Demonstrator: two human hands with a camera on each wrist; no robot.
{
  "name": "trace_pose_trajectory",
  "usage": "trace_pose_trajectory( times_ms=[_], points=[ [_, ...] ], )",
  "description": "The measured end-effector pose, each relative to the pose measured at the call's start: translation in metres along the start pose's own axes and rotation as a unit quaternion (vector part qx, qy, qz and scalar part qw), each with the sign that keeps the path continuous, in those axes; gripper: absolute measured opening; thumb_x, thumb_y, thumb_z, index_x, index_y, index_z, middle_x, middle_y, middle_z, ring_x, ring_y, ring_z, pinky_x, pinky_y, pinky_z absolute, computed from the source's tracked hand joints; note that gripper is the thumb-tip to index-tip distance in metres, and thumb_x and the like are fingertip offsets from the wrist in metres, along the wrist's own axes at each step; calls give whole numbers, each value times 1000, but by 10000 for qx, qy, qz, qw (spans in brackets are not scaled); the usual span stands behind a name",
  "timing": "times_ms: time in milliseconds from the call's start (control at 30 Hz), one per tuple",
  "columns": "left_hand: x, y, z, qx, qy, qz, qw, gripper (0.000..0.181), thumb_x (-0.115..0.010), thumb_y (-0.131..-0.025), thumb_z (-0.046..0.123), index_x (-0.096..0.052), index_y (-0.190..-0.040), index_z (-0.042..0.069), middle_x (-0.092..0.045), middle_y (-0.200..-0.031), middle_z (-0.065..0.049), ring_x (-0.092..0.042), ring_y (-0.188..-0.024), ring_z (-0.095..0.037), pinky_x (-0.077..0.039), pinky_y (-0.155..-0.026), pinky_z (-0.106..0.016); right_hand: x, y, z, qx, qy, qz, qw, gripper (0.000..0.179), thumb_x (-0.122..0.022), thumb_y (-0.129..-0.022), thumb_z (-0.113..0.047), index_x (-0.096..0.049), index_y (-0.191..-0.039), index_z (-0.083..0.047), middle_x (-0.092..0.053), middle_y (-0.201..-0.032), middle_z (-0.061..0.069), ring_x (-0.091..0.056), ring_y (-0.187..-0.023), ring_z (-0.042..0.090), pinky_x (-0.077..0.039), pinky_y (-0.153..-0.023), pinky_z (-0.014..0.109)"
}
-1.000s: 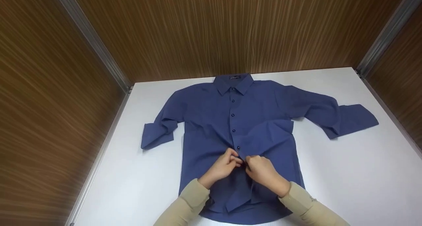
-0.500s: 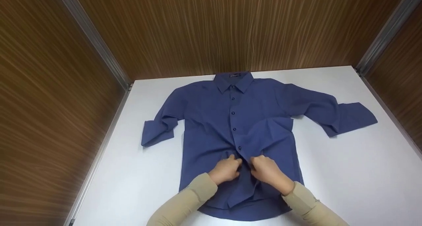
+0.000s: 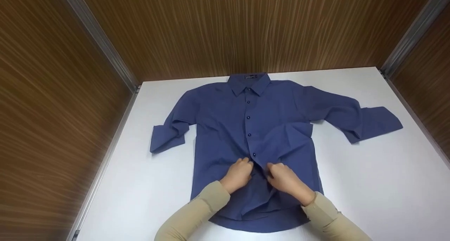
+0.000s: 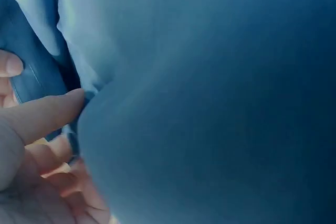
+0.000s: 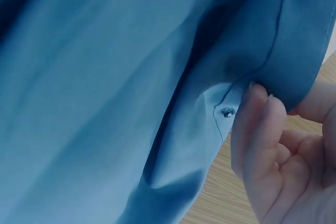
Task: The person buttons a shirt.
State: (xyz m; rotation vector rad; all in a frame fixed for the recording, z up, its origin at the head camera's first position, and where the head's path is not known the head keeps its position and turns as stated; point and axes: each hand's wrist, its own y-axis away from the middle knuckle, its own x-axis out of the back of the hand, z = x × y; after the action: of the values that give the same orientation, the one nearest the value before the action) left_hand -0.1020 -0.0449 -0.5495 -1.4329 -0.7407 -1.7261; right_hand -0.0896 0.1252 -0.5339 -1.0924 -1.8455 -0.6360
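A navy-blue button-up shirt lies face up, its upper front buttoned and its lower front parted. My left hand grips one front edge, left of the opening. In the left wrist view its thumb presses the cloth while the other fingers go behind the fold. Just across the gap, my right hand pinches the opposite front edge between thumb and fingers. A small dark button shows beside those fingertips in the right wrist view. Part of the cloth under both hands is hidden.
The shirt rests on a white table, with its sleeves bent out to both sides. Brown wood-grain panels stand behind and at both sides, joined by metal corner strips.
My left hand has drawn a little left, away from my right hand, and changed its grip on the shirt edge. My right hand has shifted slightly right with its edge, widening the opening.
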Motion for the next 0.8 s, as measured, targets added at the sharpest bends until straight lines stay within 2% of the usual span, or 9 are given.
trace_pose_trajectory(
  times_ms=[67,133,233,367,467,633,733,800],
  points=[
    [1,1,0,-219,87,208,9995,7,-62,-79,5,-57,-83,7,-51,-78,-4,-49,-69,-18,-43,-59,-25,0,0,0,18,-57,60,10000,23,-57,-76,4,-42,-65,-9,-32,-52,-3,-35,-44,10,-29,-41,24],
    [2,1,1,-395,148,325,9986,9,-59,-80,2,-54,-80,9,-50,-76,-3,-47,-68,-17,-41,-58,-23,0,-1,1,43,-114,154,9998,23,-57,-76,3,-42,-64,-9,-32,-52,-4,-35,-44,10,-29,-41,24],
    [3,3,2,-441,201,315,9983,9,-59,-79,2,-53,-79,9,-49,-75,-2,-49,-66,-16,-41,-57,-23,2,-1,2,75,-173,360,9992,22,-58,-76,2,-43,-63,-9,-33,-52,-4,-35,-44,9,-30,-41,24],
    [5,3,2,-193,366,339,9986,9,-62,-79,10,-54,-77,8,-50,-72,-3,-53,-63,-17,-43,-55,-26,4,-1,4,142,-364,647,9971,22,-58,-75,2,-44,-63,-9,-34,-51,-5,-36,-43,9,-31,-41,24],
    [7,1,1,111,737,556,9957,15,-62,-80,13,-51,-73,8,-47,-67,-2,-52,-58,-18,-42,-51,-27,4,-2,3,313,-660,780,9943,20,-57,-73,3,-45,-63,-10,-34,-51,-7,-35,-42,6,-31,-39,23],
    [12,2,-2,416,1211,861,9880,20,-60,-74,1,-42,-74,9,-39,-65,0,-46,-53,-16,-36,-46,-26,5,-1,-1,722,-1072,835,9881,15,-54,-66,5,-47,-66,-9,-33,-51,-9,-31,-41,3,-27,-37,22],
    [17,5,-4,441,1203,634,9897,25,-59,-70,-4,-41,-84,5,-45,-65,-4,-50,-52,-18,-37,-44,-27,6,0,-2,569,-1069,740,9899,13,-53,-66,5,-51,-69,-7,-35,-51,-8,-31,-41,4,-28,-39,22],
    [21,8,-5,485,1114,325,9921,26,-61,-69,-3,-43,-88,2,-51,-65,-8,-53,-52,-20,-38,-43,-28,6,0,-2,362,-1020,641,9921,11,-54,-67,5,-54,-71,-6,-38,-52,-7,-33,-43,5,-29,-41,23]
  ],
)
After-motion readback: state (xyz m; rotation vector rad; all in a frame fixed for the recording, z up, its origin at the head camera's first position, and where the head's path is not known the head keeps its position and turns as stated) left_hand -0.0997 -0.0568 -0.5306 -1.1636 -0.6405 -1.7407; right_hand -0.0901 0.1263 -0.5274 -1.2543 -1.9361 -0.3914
